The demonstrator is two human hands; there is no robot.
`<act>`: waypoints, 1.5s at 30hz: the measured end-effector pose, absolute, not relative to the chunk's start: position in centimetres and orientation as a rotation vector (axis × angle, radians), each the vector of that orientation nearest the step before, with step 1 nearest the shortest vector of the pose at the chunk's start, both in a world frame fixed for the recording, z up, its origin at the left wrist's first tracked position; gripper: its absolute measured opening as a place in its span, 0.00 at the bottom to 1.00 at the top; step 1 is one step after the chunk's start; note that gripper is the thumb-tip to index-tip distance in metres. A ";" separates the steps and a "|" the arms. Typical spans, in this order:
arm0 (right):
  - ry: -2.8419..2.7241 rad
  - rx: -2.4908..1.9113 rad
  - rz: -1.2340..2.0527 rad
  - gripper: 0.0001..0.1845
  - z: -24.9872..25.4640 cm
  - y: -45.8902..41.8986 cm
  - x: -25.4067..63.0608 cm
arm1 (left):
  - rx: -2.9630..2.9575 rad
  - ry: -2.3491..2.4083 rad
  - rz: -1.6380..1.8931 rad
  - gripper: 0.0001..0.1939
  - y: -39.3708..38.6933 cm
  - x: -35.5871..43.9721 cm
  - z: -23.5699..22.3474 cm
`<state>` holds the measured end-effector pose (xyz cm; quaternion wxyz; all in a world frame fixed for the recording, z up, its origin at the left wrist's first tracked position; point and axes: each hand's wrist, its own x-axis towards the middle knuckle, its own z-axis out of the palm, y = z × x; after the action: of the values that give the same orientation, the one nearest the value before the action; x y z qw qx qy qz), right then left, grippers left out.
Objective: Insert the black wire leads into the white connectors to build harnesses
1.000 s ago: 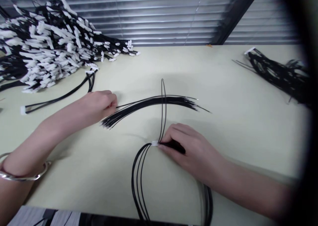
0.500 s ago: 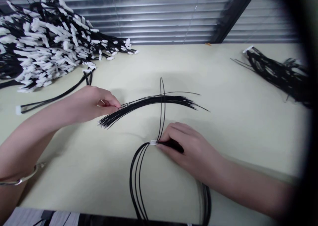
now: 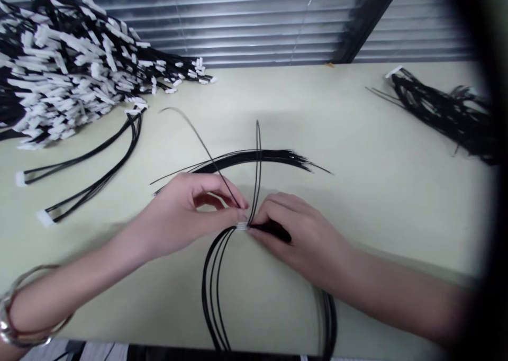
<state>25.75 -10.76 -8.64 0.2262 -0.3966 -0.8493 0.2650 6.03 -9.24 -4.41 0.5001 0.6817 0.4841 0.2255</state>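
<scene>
Between the thumb and fingertips of my left hand (image 3: 194,207) is a single thin black wire (image 3: 198,138), its free end curving up and to the left. Those fingertips are right at a small white connector (image 3: 242,226); whether the wire's tip is inside it is hidden. My right hand (image 3: 299,234) is closed around the black wires beside the connector, gripping the wire harness (image 3: 208,292), whose wires loop down past the table's front edge. A narrow loop of wire stands up from the connector. Behind my hands lies a bundle of loose black wires (image 3: 273,157).
A large heap of black cables with white connectors (image 3: 71,70) fills the back left. Two finished-looking cables (image 3: 115,170) lie in front of it. Another black wire bundle (image 3: 432,107) is at the right. Window blinds (image 3: 246,22) stand behind the table (image 3: 349,123).
My left hand has moved right and toward me, from the loose bundle to the connector, bringing one wire along. A second cable, earlier behind my arm, now shows. My right hand has stayed.
</scene>
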 end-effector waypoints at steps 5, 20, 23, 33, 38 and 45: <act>-2.362 -1.104 0.677 0.05 -8.6 -10.7 25.7 | 1.750 1.166 0.496 0.02 -9.1 6.1 -5.0; -2.373 -1.103 0.640 0.06 -8.8 -10.7 25.7 | 1.913 1.137 0.392 0.04 -8.9 6.5 -4.6; -2.371 -1.093 0.629 0.06 -8.8 -10.7 25.6 | 1.986 1.153 0.382 0.04 -8.9 6.5 -4.5; -2.380 -1.078 0.631 0.05 -8.7 -10.7 25.8 | 2.126 1.047 0.324 0.05 -8.6 6.6 -4.2; -2.376 -1.076 0.610 0.05 -8.7 -10.7 25.7 | 2.130 1.067 0.284 0.05 -8.6 6.6 -4.3; -2.370 -1.086 0.635 0.06 -8.6 -10.8 25.7 | 2.082 1.058 0.262 0.05 -8.4 6.7 -4.8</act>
<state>25.70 -10.84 -8.64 0.2272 -0.3942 -0.8602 0.2304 6.72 -8.44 -4.84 0.3853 0.8175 0.4155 0.1027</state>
